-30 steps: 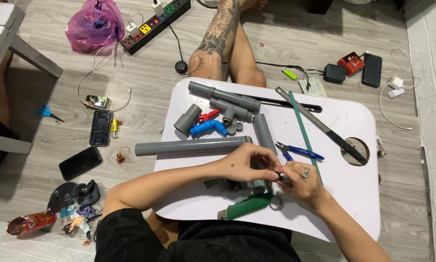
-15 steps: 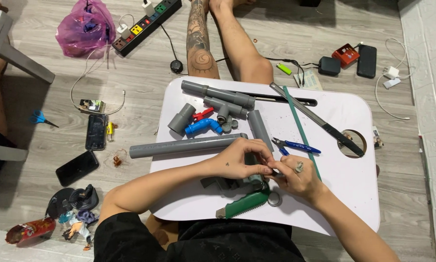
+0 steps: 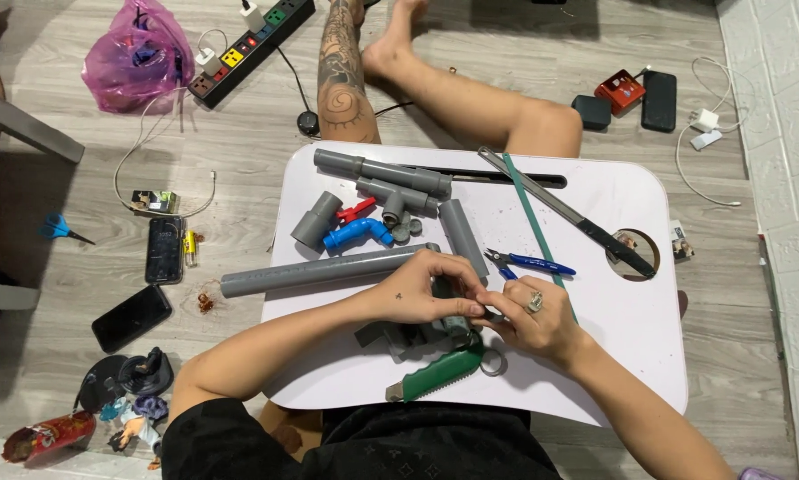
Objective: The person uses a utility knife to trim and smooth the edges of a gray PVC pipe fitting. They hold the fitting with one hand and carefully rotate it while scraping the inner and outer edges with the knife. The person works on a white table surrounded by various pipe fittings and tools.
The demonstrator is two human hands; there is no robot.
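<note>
My left hand (image 3: 421,289) and my right hand (image 3: 533,322) meet over the middle of a white lap table (image 3: 635,320). Together they grip a short grey pipe piece (image 3: 460,327) joined to grey fittings (image 3: 399,336) that lie under my left palm. What exactly sits between the fingertips is hidden. A green-handled saw (image 3: 435,377) lies just below my hands beside a small metal ring (image 3: 494,363). A long grey pipe (image 3: 315,271) runs left from my left hand past the table's edge.
On the table lie more grey pipes and fittings (image 3: 390,182), a blue fitting (image 3: 355,235), blue-handled pliers (image 3: 528,263), a long hacksaw (image 3: 568,213). My bare legs (image 3: 435,84) stretch beyond it. On the floor: phones (image 3: 164,250), power strip (image 3: 248,40), pink bag (image 3: 137,58), scissors (image 3: 60,229).
My head has tilted, so the whole scene sits lower and slightly right in view. Both hands stay on the same grey piece, with only small finger movement.
</note>
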